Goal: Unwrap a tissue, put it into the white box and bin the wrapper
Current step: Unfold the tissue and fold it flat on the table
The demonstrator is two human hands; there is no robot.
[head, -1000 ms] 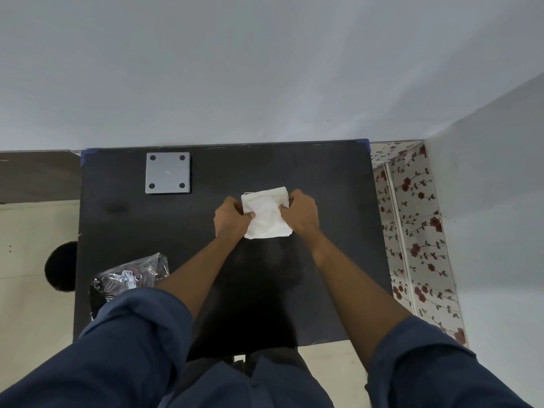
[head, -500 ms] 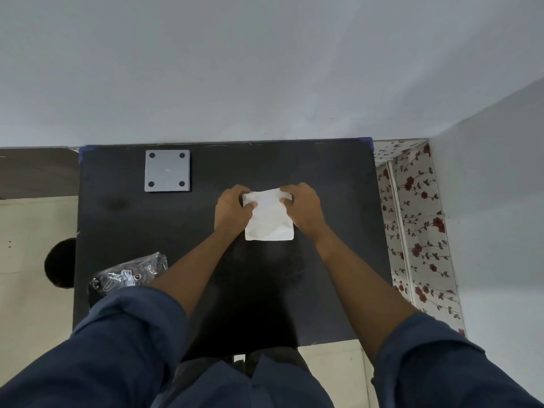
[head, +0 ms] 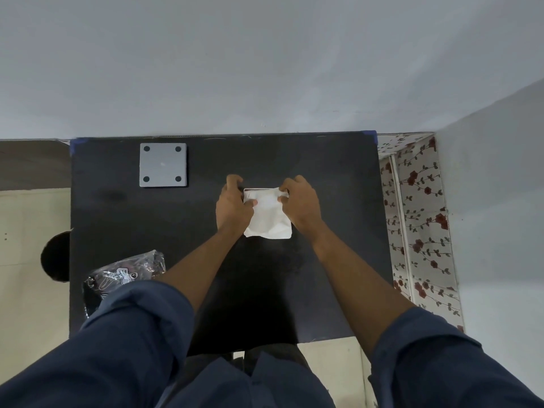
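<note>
Pinching the light, limp packet (head: 268,214) at its top corners, your fingers (head: 283,192) should tear gently mid-frame.

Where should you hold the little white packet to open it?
Best by its top two corners, one from each side. The white packet is flat with a straight far edge, and the left hand and right hand already pinch there, so pulling apart should probably tear it open.

Bare table (head: 332,172) lies open right of and beyond both hands. Left, a metal plate (head: 163,164) and plastic bag (head: 123,273) intrude.
</note>
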